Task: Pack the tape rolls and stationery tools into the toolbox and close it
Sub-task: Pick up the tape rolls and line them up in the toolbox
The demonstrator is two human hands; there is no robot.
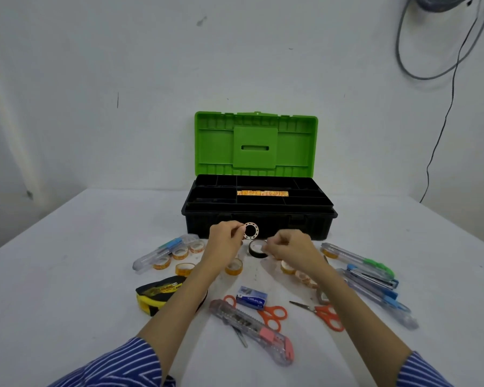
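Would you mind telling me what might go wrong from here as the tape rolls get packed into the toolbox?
1. The left hand only pinches the small tape roll by its rim; a light grip like that may let it slip and roll away.
2. The right hand grips the black tape roll close to loose rolls, which it may nudge.
3. The forearms pass over the orange scissors and pink cutter, which may get swept aside.

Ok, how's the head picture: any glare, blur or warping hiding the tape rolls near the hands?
Head view: light is soft and even, with faint shadows and no glare. Wide-angle bending shows at the table edges. The small roll pinched by the left hand reads clearly; the black roll at the right hand is slightly soft.
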